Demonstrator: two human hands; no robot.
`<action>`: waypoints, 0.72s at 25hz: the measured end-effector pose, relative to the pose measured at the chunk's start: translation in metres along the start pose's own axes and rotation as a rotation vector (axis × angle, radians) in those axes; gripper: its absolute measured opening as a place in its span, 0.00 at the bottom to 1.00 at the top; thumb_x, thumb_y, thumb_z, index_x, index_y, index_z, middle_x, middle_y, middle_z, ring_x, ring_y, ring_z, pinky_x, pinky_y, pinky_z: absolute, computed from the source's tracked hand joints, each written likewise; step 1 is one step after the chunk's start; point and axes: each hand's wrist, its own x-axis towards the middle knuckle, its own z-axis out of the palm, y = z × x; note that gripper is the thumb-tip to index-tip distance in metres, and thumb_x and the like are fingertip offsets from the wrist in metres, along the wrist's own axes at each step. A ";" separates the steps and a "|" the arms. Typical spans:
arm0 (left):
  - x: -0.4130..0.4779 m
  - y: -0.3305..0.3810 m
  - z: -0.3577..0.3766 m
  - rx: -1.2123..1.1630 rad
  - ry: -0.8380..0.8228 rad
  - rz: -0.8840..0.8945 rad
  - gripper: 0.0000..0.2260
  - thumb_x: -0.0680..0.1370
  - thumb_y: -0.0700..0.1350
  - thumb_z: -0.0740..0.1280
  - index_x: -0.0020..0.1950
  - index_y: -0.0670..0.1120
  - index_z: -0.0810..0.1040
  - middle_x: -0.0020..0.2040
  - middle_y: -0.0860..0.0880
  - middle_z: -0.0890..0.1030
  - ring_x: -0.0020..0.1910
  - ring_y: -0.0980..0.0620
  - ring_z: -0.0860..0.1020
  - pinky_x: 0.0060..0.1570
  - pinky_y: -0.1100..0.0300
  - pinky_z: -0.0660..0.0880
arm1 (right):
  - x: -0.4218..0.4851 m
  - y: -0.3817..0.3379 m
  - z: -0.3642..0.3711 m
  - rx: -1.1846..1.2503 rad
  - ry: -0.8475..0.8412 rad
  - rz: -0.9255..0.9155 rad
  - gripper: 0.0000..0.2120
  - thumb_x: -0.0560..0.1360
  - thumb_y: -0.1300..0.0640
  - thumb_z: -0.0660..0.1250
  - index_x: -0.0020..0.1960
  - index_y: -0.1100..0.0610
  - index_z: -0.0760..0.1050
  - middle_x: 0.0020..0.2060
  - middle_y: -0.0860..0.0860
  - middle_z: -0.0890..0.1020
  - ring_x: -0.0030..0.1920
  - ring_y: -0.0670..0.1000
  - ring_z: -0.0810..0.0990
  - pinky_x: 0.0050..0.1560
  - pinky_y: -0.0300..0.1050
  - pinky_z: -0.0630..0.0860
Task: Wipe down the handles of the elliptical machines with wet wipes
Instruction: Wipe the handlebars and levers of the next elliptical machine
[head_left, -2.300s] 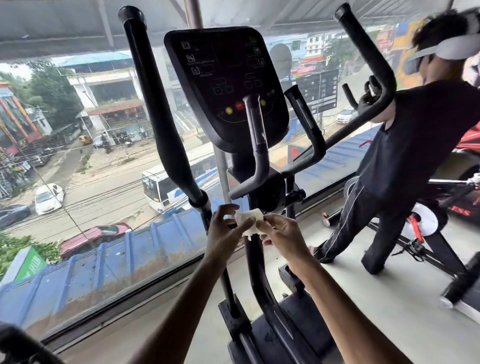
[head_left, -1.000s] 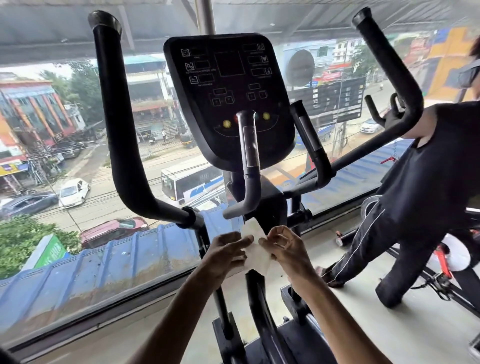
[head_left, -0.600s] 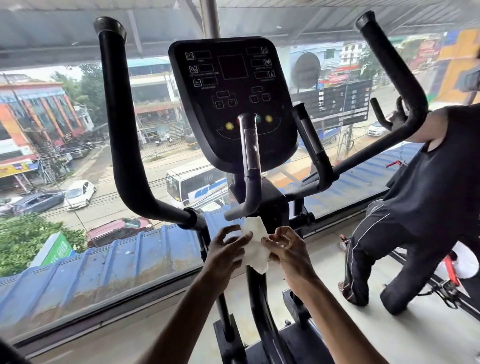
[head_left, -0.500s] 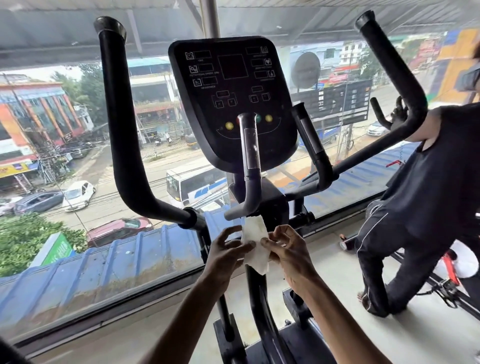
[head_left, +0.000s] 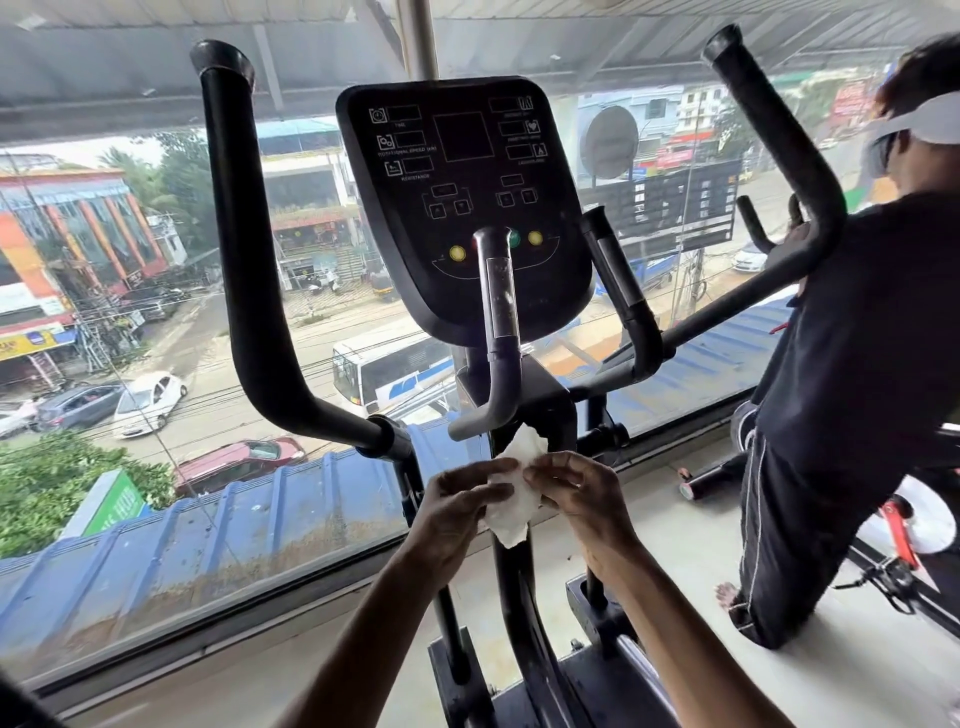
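The left hand (head_left: 457, 499) and right hand (head_left: 576, 493) each pinch the crumpled white wet wipe (head_left: 511, 499), at its 9 o'clock and 3 o'clock edges. The wipe sits just below the short grey curved handle (head_left: 498, 322) and touches no handle. If pulled too hard, the thin sheet could tear, or slip from 1 pinch and drop to the floor. Compared with 2.3 s ago, the small folded wad has opened into a larger hanging sheet.

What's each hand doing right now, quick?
Left hand: pinches the wet wipe.
Right hand: pinches the same wet wipe, opposite edge.
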 end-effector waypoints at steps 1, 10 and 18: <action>-0.001 0.001 0.001 -0.005 0.019 -0.003 0.15 0.74 0.34 0.74 0.60 0.35 0.83 0.56 0.34 0.84 0.52 0.39 0.84 0.53 0.51 0.81 | 0.000 -0.001 -0.001 0.007 -0.019 0.010 0.09 0.72 0.72 0.75 0.50 0.64 0.83 0.42 0.54 0.88 0.41 0.48 0.86 0.41 0.38 0.82; -0.004 0.000 0.005 0.048 0.097 0.102 0.19 0.70 0.36 0.73 0.61 0.40 0.84 0.53 0.38 0.86 0.49 0.43 0.85 0.47 0.52 0.80 | -0.003 -0.002 -0.006 -0.069 -0.118 -0.049 0.18 0.73 0.68 0.76 0.60 0.56 0.80 0.47 0.56 0.88 0.46 0.51 0.87 0.47 0.49 0.85; -0.007 0.001 0.008 -0.041 0.157 0.080 0.13 0.76 0.40 0.75 0.61 0.43 0.85 0.55 0.38 0.86 0.54 0.40 0.85 0.51 0.48 0.82 | 0.000 0.000 -0.009 -0.160 -0.152 -0.063 0.15 0.74 0.74 0.72 0.53 0.57 0.80 0.46 0.54 0.88 0.47 0.49 0.85 0.49 0.43 0.82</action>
